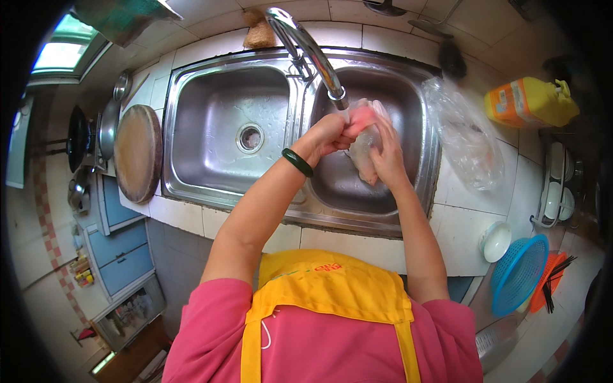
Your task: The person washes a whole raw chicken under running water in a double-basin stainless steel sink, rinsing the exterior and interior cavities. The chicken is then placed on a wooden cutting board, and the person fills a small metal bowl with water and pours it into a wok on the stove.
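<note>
Over the right basin (335, 184) of a stainless steel double sink, I hold a clear plastic bag (360, 152) with something pale inside, possibly raw meat. Its gathered upper part looks pink. My left hand (331, 134), with a dark green bangle at the wrist, is closed around the bag's gathered part. On the other side, my right hand (390, 155) has its fingers along the bag and the thumb against its lower part. A chrome faucet (313, 45) arches above, its spout just over my left hand. The bag's contents are partly hidden by both hands.
The left basin (215, 115) has water drops. A round wooden chopping board (137, 153) leans at left. Right of the sink lie a crumpled plastic bag (464, 134), a yellow bottle (531, 102), a white bowl (496, 242), a blue colander (519, 275) and a dish rack (546, 220).
</note>
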`<move>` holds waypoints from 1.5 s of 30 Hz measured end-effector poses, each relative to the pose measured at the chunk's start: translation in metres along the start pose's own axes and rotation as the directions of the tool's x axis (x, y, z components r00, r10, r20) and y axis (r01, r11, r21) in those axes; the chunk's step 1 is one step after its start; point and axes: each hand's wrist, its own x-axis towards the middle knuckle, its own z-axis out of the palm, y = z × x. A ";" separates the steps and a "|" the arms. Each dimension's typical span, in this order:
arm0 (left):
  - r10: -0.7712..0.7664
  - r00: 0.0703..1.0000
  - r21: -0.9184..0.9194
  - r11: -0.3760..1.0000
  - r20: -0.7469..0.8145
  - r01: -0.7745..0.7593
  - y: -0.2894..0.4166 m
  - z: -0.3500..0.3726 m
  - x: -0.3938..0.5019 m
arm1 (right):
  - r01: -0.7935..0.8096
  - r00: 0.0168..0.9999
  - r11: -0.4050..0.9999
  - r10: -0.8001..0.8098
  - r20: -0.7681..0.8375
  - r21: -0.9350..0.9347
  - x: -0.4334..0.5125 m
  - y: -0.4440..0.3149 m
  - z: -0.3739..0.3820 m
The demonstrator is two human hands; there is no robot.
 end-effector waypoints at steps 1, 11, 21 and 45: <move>0.020 1.000 0.061 0.998 -0.003 -0.020 0.004 0.002 -0.001 | -0.090 0.996 0.977 0.088 0.021 0.193 0.014 0.005 0.006; 0.708 0.706 0.509 0.619 -0.032 -0.598 0.016 0.015 0.014 | -0.266 0.964 0.734 0.197 0.179 0.625 0.073 0.035 0.032; 0.798 0.602 0.754 0.419 -0.040 -0.506 -0.016 0.037 -0.019 | -0.316 0.948 0.662 0.186 0.259 0.680 0.037 -0.007 0.019; 0.716 0.649 0.579 0.652 -0.259 -0.489 -0.016 0.034 -0.013 | -0.209 0.975 0.818 0.215 0.054 0.536 0.028 -0.038 0.011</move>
